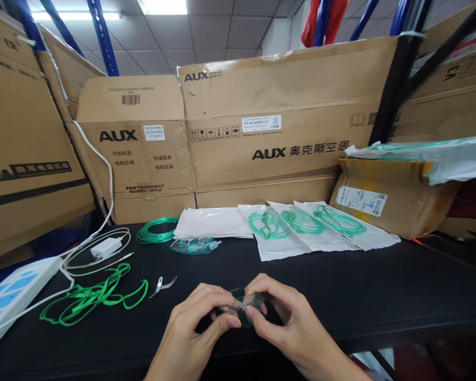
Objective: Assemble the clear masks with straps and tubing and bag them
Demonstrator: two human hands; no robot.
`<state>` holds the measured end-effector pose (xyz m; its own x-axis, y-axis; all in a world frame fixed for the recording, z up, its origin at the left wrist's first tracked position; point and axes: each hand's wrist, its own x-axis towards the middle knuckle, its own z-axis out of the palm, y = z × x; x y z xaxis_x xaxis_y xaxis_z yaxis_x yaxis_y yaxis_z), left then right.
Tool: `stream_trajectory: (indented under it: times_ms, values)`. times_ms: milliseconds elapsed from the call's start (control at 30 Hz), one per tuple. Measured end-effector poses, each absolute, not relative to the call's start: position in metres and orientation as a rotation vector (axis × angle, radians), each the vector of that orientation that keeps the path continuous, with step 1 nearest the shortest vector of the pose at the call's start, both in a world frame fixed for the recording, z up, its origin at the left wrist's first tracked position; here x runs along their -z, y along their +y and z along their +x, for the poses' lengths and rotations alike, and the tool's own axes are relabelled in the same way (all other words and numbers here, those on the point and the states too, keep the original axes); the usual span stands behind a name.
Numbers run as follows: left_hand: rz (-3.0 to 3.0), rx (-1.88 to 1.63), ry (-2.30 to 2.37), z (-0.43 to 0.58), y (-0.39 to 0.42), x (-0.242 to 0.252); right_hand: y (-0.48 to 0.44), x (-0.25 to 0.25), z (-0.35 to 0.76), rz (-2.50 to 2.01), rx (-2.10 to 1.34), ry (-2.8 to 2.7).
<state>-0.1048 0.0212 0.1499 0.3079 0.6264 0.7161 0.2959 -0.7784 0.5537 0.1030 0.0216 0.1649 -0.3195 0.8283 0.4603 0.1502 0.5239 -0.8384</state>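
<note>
One clear piece [241,305], perhaps a mask, fingertip-pinched between left hand [200,315] and right hand [287,312].

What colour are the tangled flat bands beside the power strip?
The bands are bright green; head view.

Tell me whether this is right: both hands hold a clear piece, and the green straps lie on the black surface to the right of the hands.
The side is wrong: the head view shows the green straps on the black surface to the left of both the left hand and the right hand, which do hold the clear piece.
</note>
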Motion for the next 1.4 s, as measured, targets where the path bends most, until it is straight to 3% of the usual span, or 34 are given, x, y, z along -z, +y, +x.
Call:
stream_trajectory:
  times_ms: [267, 1400]
  values:
    - [2.3, -1.495, 0.858, -0.103, 0.02, -0.152, 0.024, -0.161, 0.103, -0.776, -0.716, -1.806]
    - [2.232, -1.365, 0.856, -0.108, 0.017, -0.15, 0.02, -0.166, 0.108, -0.726, -0.94, -1.798]
